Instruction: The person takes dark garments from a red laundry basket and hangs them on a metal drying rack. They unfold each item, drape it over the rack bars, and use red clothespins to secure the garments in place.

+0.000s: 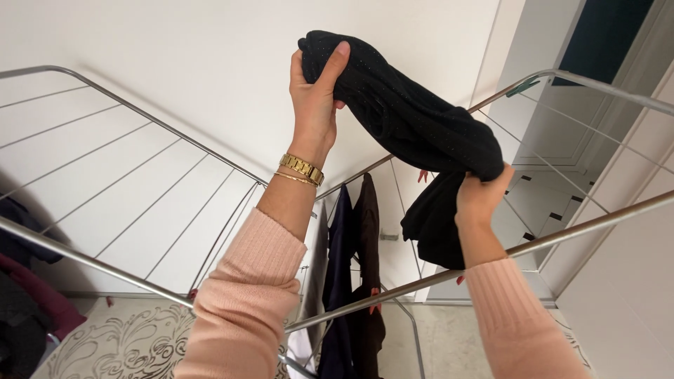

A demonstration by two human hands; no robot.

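I hold up a black garment with tiny pale dots [411, 123] in front of a white wall. My left hand [314, 95] grips its upper end, thumb over the cloth, arm raised, with a gold watch and bracelet at the wrist. My right hand [481, 196] is closed on the lower part, and a fold of the cloth hangs down beside it. Both arms wear pink knit sleeves. The garment is above a metal clothes drying rack [126, 112], between its two raised wings.
Dark garments [354, 267] hang on the rack's lower middle lines, with red pegs near them. More dark and maroon clothes [24, 295] hang at the left edge. A teal peg [523, 86] sits on the right wing. Patterned rug below; white cabinet doors at right.
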